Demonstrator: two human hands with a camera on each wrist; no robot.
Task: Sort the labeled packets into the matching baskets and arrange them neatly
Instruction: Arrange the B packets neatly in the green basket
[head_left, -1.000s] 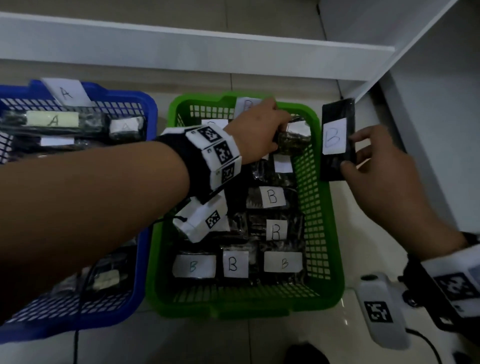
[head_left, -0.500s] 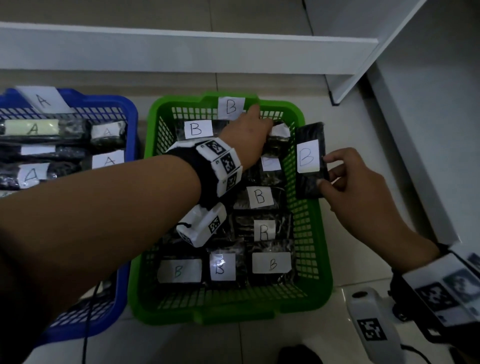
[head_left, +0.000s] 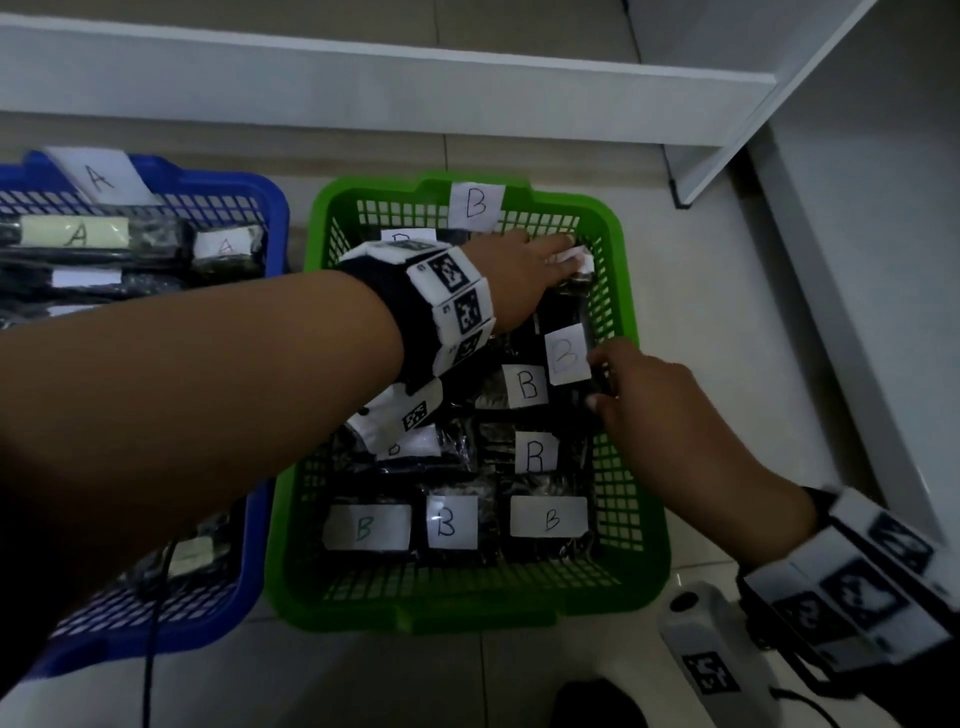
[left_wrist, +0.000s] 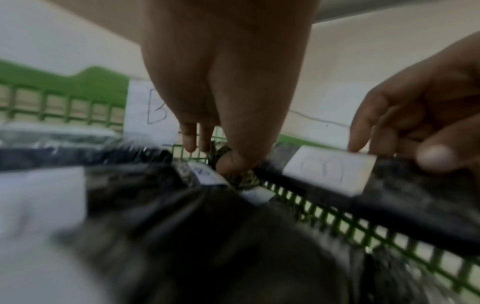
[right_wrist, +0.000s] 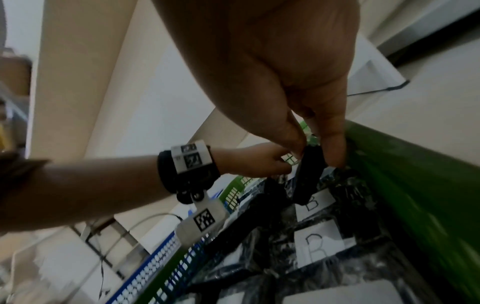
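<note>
The green basket (head_left: 467, 616) carries a "B" tag (head_left: 476, 205) and holds several black packets labelled B. My left hand (head_left: 561, 254) reaches into its far right corner. There the thumb and fingers hold a packet with a crumpled white label (head_left: 576, 260), also seen in the left wrist view under the left hand (left_wrist: 215, 156). My right hand (head_left: 597, 379) pinches the edge of a black B packet (head_left: 566, 353) just inside the right wall, tilted over the other packets. The right wrist view shows my right hand (right_wrist: 317, 156) on this packet (right_wrist: 306, 181).
A blue basket (head_left: 156, 642) with A packets stands touching the green one on the left. A white shelf board (head_left: 363, 78) runs behind both, and a white panel (head_left: 857, 260) stands on the right. A white tagged device (head_left: 711, 649) and cable lie at front right.
My right hand carried the B packet from outside the right rim leftward into the green basket. My left hand stayed at the far right corner, lower and flatter on its packet.
</note>
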